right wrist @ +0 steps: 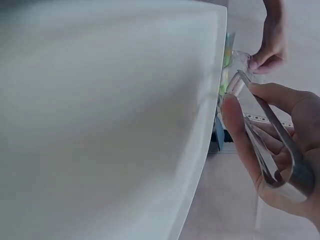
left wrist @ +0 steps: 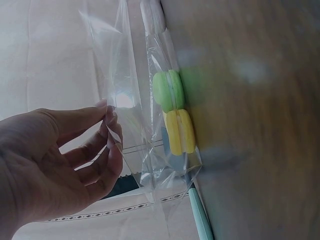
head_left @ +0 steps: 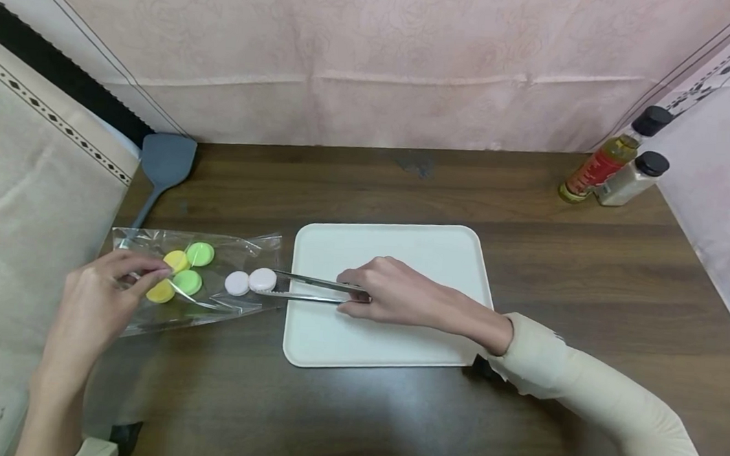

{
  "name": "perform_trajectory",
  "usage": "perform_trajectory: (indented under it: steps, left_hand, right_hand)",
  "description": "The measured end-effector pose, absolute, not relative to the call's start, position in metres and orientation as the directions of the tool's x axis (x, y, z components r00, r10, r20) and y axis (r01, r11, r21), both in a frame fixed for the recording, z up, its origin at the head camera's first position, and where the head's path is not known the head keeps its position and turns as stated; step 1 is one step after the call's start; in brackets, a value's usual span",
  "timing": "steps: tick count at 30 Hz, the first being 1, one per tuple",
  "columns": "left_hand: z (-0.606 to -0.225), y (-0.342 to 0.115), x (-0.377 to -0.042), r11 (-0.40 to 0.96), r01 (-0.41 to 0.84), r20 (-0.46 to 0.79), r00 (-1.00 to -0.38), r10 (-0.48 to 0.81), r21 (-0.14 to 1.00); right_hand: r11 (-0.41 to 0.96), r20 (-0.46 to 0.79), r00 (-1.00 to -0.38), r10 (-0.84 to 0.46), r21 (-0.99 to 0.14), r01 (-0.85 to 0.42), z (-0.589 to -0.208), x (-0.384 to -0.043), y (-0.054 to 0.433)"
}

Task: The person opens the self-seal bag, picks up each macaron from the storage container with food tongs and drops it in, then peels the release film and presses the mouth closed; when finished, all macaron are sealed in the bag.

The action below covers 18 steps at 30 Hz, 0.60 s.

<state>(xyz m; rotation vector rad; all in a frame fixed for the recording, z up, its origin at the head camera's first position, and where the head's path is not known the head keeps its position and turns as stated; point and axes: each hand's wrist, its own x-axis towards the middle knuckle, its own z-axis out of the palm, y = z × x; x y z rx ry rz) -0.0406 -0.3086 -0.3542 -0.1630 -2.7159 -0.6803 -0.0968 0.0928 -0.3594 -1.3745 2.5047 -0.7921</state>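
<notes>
A clear plastic bag [head_left: 149, 323] lies on the table with macarons in it. My left hand [head_left: 104, 287] pinches the bag's upper film between thumb and fingers, lifting it in the left wrist view. Green macarons [head_left: 200, 254] and yellow macarons [head_left: 160, 291] sit at the bag's left part, near that hand. Two white macarons [head_left: 237, 283] lie side by side towards its right end. My right hand [head_left: 392, 291] grips metal tongs [head_left: 319, 281] over the white tray [head_left: 389, 246]. The tongs' tips reach either side of the right-hand white macaron; whether they squeeze it I cannot tell.
A blue-grey spatula [head_left: 169, 161] lies at the back left, its handle running under the bag. At the back right stand an oil bottle [head_left: 597, 170] with a red label and a black-capped jar [head_left: 629, 181]. Pale cloth [head_left: 373, 63] hangs behind the wooden table [head_left: 355, 420].
</notes>
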Motion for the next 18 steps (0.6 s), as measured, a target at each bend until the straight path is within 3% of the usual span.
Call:
perform_trajectory:
  steps: [12, 18]
  left_hand:
    - [-0.354, -0.307, -0.041, 0.876, 0.212, 0.360, -0.932, 0.047, 0.434]
    - [-0.355, -0.309, -0.041, 0.878, 0.216, 0.368, -0.929, 0.049, 0.427]
  right_hand:
    - [0.434, 0.075, -0.558, -0.826, -0.547, -0.716, -0.356, -0.105, 0.065]
    - [0.441, 0.092, -0.552, -0.829, -0.500, -0.746, -0.357, -0.113, 0.051]
